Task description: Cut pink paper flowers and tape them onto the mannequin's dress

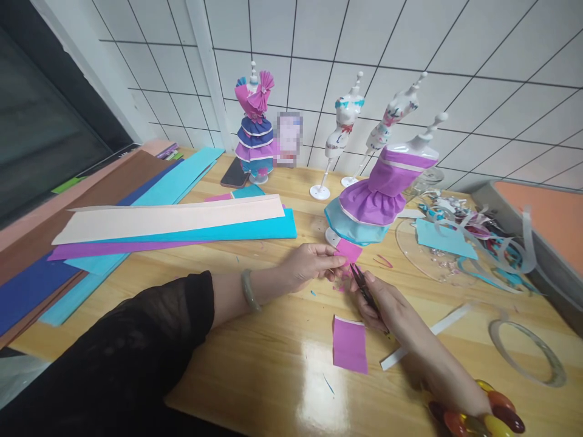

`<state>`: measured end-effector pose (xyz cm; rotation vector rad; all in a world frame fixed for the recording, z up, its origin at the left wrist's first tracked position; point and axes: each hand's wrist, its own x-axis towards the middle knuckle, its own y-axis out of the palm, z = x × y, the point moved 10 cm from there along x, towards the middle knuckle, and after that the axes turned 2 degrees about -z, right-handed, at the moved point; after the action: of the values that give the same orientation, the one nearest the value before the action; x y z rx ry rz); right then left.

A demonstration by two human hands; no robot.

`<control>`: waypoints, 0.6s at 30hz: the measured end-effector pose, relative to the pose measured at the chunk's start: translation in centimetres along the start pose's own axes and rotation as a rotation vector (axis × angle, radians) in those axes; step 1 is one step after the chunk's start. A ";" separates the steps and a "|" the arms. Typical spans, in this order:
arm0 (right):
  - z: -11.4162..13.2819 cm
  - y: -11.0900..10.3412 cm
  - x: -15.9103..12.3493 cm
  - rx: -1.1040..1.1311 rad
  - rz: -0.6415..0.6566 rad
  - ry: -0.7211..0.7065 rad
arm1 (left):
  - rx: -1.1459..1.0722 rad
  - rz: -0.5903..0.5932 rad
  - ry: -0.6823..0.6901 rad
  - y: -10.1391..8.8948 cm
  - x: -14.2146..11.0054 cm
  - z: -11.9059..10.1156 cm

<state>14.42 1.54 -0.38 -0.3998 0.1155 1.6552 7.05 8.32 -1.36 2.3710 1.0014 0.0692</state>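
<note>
Above the glossy light-wood surface (273, 376), I see the left hand (310, 266) pinching a small bright-pink papery piece (350, 251), ahead-left of the right hand (387, 303), whose slim dark scissors (365, 291) slant lengthwise towards it (whether touching, I can't tell).

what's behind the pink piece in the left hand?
A mannequin in a purple dress; part of its white base shows. The pink piece and skirt hide the rest of it.

A craft workspace: miniature dress forms (382, 182) at upper centre, folded coloured sheets (182, 217) at left, scissors (364, 288) near the middle.
</note>
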 end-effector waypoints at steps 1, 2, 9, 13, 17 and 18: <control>0.0 0.0 0.0 0.006 0.004 -0.004 | 0.004 -0.003 0.000 0.0 0.0 0.0; 0.0 0.1 0.1 0.014 0.008 -0.008 | 0.012 -0.001 -0.002 0.0 0.0 0.0; 0.0 0.4 0.4 0.066 -0.002 0.003 | 0.156 0.053 0.008 0.6 0.0 -0.1; -0.3 0.6 0.6 0.116 -0.008 0.008 | 0.199 0.008 0.002 0.3 0.0 0.0; -0.5 0.3 0.6 0.124 -0.041 0.003 | 0.188 -0.021 -0.008 0.2 -0.1 -0.1; -0.5 0.2 0.6 0.126 -0.048 0.003 | 0.183 -0.021 -0.012 0.3 -0.1 -0.1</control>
<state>14.27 1.90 -1.04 -0.3074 0.2099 1.5911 7.12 8.11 -1.16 2.5214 1.0673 -0.0470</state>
